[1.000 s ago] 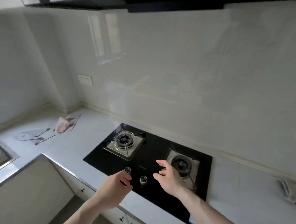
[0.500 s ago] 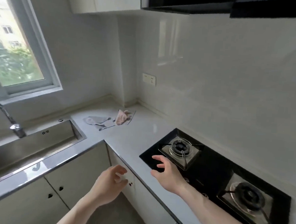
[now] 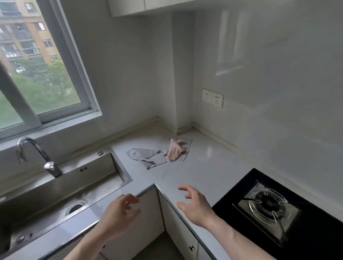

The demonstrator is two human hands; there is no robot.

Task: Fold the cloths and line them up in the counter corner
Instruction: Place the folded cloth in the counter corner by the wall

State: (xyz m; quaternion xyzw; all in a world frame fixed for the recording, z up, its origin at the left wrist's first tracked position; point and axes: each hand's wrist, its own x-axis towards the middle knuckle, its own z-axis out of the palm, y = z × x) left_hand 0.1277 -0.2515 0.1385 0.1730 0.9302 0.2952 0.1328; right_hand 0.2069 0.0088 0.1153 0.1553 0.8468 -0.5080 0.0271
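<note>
Near the table corner: grey cloth [image 3: 146, 158] lies spread flat; pink cloth [image 3: 174, 153] sits crumpled, overlapping its right edge
Hands: left hand [image 3: 118, 214] and right hand [image 3: 195, 205] hover short of the cloths; fingers loosely spread, holding nothing
Advice: lift the pink cloth clear first; flatten, then fold edge to edge

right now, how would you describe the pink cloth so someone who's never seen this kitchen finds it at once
Start at the inner corner of the L-shaped counter, between the sink and the gas hob. Two cloths lie there near the wall. The pink cloth is the crumpled, speckled one, bunched up on the edge of the flat grey cloth.
</note>
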